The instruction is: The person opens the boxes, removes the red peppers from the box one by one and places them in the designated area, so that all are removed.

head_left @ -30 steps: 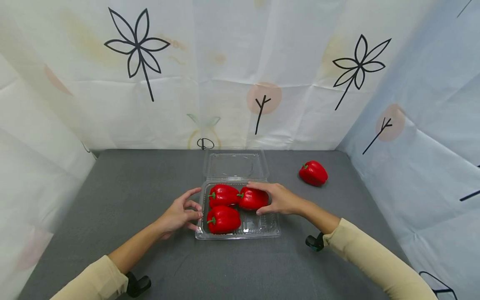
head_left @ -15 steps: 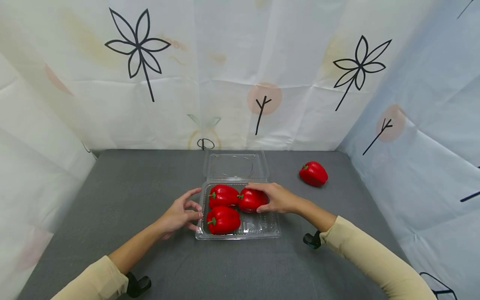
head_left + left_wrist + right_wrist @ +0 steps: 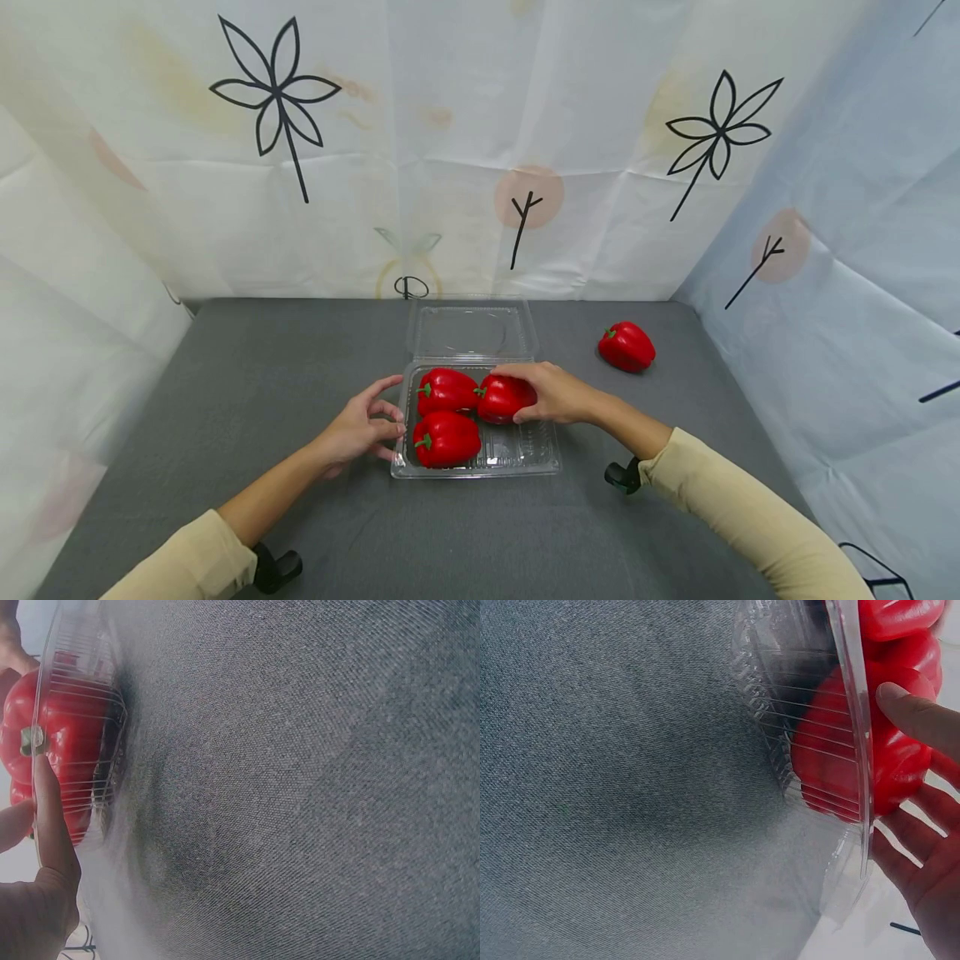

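Note:
A clear plastic clamshell container (image 3: 525,454) stands open with three red bell peppers in it. My right hand (image 3: 558,396) grips the pepper at the back right (image 3: 504,400), thumb on its near side and fingers round its far side. In the right wrist view the thumb (image 3: 911,712) presses this pepper (image 3: 892,761) above the rim. My left hand (image 3: 363,429) holds the container's left rim, beside the back left pepper (image 3: 447,390) and the front pepper (image 3: 447,439). The left wrist view shows its fingers (image 3: 51,817) at the rim near a green stem.
The clear lid (image 3: 472,329) lies folded back toward the rear wall. Another red bell pepper (image 3: 627,347) lies on the grey table (image 3: 480,542) at the back right. Patterned white cloth (image 3: 450,150) hangs behind and along both sides.
My right hand and forearm have shifted slightly, and the pepper in the right hand has turned or moved a little to the left. The left hand keeps its place.

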Available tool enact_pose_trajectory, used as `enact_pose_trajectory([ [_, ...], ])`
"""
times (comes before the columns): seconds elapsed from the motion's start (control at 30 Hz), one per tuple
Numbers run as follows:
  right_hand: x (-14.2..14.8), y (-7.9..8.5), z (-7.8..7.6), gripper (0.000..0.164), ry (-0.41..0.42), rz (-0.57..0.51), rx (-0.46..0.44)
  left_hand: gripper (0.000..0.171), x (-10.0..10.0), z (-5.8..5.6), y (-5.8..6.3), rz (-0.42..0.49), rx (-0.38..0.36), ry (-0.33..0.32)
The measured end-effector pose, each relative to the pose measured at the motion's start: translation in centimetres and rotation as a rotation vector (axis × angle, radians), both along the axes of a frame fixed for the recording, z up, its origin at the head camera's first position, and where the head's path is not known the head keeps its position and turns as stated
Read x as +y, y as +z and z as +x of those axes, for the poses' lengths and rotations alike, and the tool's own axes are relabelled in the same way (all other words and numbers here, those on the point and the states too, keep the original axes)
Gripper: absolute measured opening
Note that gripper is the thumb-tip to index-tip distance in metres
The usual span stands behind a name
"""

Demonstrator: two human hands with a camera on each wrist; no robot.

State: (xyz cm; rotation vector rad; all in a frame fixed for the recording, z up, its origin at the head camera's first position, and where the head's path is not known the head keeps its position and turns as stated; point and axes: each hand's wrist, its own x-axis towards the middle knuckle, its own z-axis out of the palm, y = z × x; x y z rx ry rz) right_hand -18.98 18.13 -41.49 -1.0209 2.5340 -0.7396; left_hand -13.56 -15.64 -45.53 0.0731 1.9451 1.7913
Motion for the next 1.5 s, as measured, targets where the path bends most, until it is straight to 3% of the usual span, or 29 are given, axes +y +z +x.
enact_pose_trajectory([
  [0.57,0.3,1.3,0.0,0.067,0.03,-0.04,0.014,0.077,-0.1,0.0,-0.1,0.01,0.014,-0.013],
  [1.03,1.0,3.7,0.5,0.066,0.057,-0.03,0.023,0.076,0.0,0.0,-0.4,0.001,0.02,-0.006],
  [1.3,2.4,5.9,0.6,0.07,-0.002,-0.062,0.047,0.076,0.0,0.0,-0.2,-0.007,0.018,-0.007],
  [1.5,4.5,6.5,0.5,0.071,-0.069,-0.088,0.099,0.076,-0.1,0.0,-0.2,-0.007,0.015,-0.006],
])
